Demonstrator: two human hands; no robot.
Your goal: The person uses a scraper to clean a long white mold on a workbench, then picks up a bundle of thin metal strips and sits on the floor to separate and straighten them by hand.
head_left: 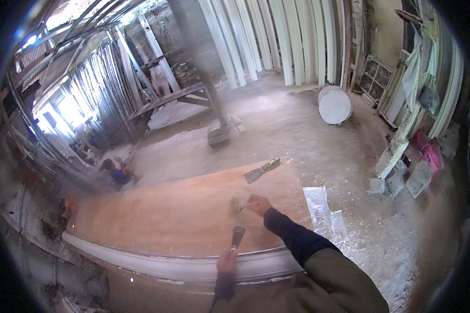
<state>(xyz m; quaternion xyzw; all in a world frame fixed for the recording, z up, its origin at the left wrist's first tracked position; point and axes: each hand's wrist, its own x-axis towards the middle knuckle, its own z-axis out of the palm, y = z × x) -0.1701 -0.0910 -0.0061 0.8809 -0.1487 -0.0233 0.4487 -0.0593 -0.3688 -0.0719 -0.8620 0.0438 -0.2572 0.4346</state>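
A long brown wooden board (pixel 167 214) lies across in front of me, with a curved white plaster moulding (pixel 156 262) along its near edge. My left hand (pixel 226 261) grips a putty knife (pixel 237 236) by its handle, blade pointing up over the board's near edge. My right hand (pixel 259 204) reaches out in a dark sleeve and holds a small scraper (pixel 237 205) against the board, its blade blurred. A second putty knife (pixel 261 170) with a dark handle lies loose near the board's far edge.
A person (pixel 116 172) crouches on the floor beyond the board's left end. A wooden post (pixel 214 109) stands on the dusty floor, a white round disc (pixel 334 106) leans at the right, white mouldings (pixel 277 36) line the back wall, and plaster rubble (pixel 397 182) lies to the right.
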